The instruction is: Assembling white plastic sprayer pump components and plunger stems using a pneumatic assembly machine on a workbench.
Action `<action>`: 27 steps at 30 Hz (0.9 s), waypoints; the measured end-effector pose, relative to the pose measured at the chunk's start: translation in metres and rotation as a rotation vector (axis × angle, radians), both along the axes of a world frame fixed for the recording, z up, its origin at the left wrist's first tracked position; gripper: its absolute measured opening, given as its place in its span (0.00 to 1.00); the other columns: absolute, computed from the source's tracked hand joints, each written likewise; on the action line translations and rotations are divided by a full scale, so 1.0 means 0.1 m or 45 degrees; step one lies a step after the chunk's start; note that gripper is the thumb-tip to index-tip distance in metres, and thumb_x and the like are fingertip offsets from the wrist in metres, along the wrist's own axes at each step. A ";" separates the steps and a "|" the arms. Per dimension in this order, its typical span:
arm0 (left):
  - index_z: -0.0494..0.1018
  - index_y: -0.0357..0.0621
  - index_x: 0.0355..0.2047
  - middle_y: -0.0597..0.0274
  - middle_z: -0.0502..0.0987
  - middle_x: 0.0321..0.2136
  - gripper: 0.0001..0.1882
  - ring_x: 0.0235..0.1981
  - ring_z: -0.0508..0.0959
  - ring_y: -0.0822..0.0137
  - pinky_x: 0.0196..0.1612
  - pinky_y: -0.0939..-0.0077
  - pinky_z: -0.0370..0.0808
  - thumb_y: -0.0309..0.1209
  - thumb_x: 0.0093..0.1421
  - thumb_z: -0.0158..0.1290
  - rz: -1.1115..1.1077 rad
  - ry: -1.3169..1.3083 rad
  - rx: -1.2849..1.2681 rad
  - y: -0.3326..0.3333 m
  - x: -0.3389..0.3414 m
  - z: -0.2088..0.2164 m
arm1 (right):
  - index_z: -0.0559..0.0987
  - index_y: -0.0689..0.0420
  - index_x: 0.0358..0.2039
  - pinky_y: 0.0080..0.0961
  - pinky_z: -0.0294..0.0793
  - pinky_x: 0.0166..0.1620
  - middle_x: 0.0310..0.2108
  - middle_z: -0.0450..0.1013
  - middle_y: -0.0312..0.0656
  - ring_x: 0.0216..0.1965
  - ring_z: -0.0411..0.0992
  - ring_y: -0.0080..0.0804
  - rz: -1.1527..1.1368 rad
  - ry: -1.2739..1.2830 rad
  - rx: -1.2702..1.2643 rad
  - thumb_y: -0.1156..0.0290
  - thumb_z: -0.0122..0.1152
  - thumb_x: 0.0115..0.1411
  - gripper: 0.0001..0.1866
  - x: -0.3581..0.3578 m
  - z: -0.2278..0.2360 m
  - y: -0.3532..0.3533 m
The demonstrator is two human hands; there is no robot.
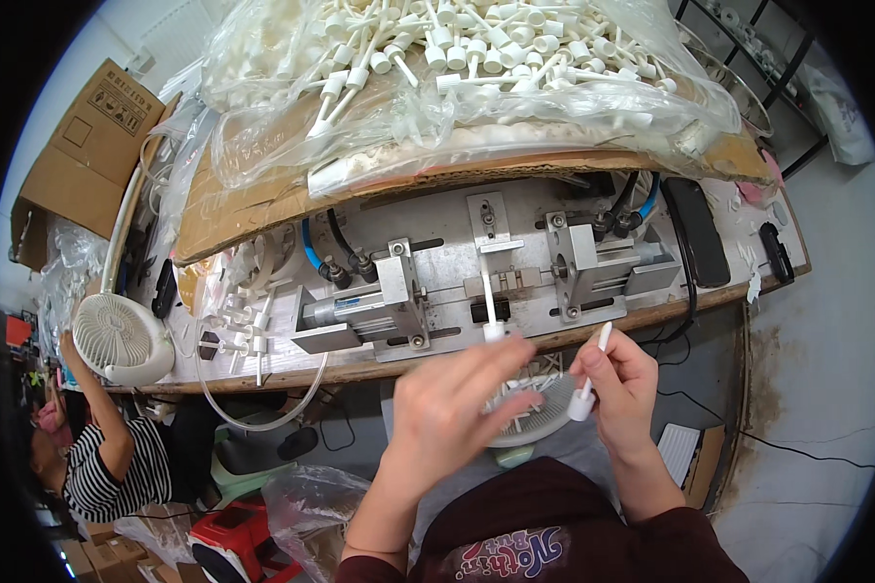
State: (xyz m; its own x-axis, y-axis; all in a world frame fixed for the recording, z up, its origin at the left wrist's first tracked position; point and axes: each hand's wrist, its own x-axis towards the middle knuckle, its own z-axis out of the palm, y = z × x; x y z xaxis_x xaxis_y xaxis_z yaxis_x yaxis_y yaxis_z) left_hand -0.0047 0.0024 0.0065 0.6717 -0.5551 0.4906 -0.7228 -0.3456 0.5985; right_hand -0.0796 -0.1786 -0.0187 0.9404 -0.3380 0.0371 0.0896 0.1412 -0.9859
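Note:
My right hand (pixel 624 394) pinches a white plastic rod with a round cap (pixel 580 404) between thumb and fingers, the cap end pointing down. My left hand (pixel 462 403) is slightly blurred, its fingers stretched out and its thumb apart, and nothing shows in it. Just beyond its fingertips, a similar white capped rod (pixel 489 296) stands in the middle of a metal clamping fixture (pixel 510 279). Metal cylinder blocks sit on both sides of it, the left block (pixel 360 311) and the right block (pixel 608 267). Partly behind my hands is a round basket (pixel 554 418) with white pieces in it.
A large heap of white capped rods (pixel 476 49) lies in plastic film on a cardboard sheet (pixel 253 209) above the fixture. A phone (pixel 697 233) lies at right, a white fan (pixel 122 335) stands at left. Another person in a striped shirt (pixel 117 471) sits at far left.

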 end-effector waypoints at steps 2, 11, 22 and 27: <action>0.82 0.45 0.41 0.57 0.82 0.38 0.20 0.31 0.83 0.65 0.33 0.71 0.80 0.28 0.44 0.71 -0.216 0.116 -0.150 0.01 -0.14 0.09 | 0.79 0.62 0.35 0.09 0.65 0.22 0.27 0.74 0.33 0.23 0.69 0.11 0.060 0.094 0.297 0.69 0.62 0.67 0.08 0.00 0.03 0.04; 0.81 0.40 0.39 0.56 0.80 0.39 0.15 0.29 0.82 0.64 0.30 0.75 0.79 0.24 0.49 0.67 0.150 -0.058 -0.014 0.05 -0.14 -0.01 | 0.77 0.64 0.47 0.17 0.73 0.29 0.31 0.76 0.38 0.24 0.72 0.17 0.202 0.032 0.368 0.65 0.52 0.72 0.15 0.11 0.04 0.12; 0.80 0.38 0.37 0.53 0.81 0.47 0.13 0.20 0.79 0.68 0.24 0.77 0.74 0.28 0.51 0.63 0.201 -0.295 0.415 -0.07 0.15 -0.08 | 0.82 0.63 0.39 0.15 0.72 0.30 0.31 0.79 0.39 0.28 0.75 0.18 0.138 0.033 -0.348 0.76 0.63 0.62 0.06 -0.04 -0.08 0.10; 0.80 0.39 0.37 0.53 0.82 0.46 0.12 0.18 0.78 0.69 0.23 0.77 0.74 0.28 0.51 0.64 0.190 -0.317 0.446 -0.03 0.17 -0.07 | 0.82 0.63 0.38 0.16 0.72 0.29 0.29 0.78 0.39 0.25 0.74 0.19 0.179 -0.052 -0.455 0.78 0.62 0.62 0.05 -0.04 -0.01 0.11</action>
